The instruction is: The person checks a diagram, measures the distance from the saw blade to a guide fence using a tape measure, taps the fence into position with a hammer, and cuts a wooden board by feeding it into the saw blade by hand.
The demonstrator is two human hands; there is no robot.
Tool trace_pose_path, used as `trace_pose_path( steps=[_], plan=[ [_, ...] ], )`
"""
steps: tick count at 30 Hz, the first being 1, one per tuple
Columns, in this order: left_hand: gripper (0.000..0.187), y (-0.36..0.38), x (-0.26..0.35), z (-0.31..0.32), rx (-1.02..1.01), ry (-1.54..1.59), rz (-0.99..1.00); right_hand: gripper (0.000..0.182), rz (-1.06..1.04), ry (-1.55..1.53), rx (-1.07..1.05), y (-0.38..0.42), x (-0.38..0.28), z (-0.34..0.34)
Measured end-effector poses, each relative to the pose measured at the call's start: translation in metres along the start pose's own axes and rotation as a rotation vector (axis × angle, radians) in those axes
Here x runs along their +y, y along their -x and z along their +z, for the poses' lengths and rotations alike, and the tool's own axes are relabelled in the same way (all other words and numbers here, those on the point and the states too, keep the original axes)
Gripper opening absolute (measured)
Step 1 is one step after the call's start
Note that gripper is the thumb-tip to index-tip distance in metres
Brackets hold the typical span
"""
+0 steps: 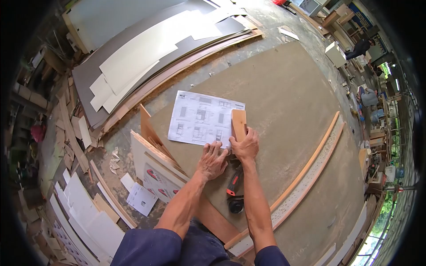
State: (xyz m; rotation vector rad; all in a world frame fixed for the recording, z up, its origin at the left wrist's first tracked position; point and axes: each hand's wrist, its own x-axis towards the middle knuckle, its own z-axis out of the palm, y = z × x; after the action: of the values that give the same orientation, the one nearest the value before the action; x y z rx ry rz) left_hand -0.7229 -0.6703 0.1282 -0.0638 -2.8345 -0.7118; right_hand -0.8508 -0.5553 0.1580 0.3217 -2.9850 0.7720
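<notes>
A printed sheet of drawings lies flat on the large brown board. My left hand rests palm down at the sheet's lower edge, its fingers spread and holding nothing. My right hand is closed around the near end of a short wooden block, which covers the sheet's right edge. Between my forearms lies a red and black utility knife, its far end partly hidden near my hands. Just below it sits a round black object that I cannot identify.
The brown board carries a long wood-edged strip on the right. White panels lean at its left side. Stacked sheets lie at the back left, with offcuts on the floor. Other people are at the far right.
</notes>
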Motion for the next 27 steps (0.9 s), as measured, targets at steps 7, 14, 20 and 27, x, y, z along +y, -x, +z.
trace_pose_path(
  steps=[7, 14, 20, 27],
  plan=[
    [0.052, -0.004, -0.001, 0.005, -0.070, -0.048, -0.029, 0.071, -0.162, -0.097, 0.187, -0.046, 0.027, -0.005],
    [0.053, -0.006, 0.000, 0.007, -0.060, -0.081, -0.046, 0.065, -0.302, 0.033, 0.129, -0.057, 0.040, 0.020],
    [0.056, -0.006, 0.003, 0.003, -0.070, -0.082, -0.064, 0.064, -0.331, 0.126, 0.173, -0.054, 0.044, 0.028],
    [0.055, -0.007, 0.004, 0.001, -0.085, -0.099, -0.056, 0.065, -0.322, 0.135, 0.171, -0.054, 0.043, 0.029]
  ],
)
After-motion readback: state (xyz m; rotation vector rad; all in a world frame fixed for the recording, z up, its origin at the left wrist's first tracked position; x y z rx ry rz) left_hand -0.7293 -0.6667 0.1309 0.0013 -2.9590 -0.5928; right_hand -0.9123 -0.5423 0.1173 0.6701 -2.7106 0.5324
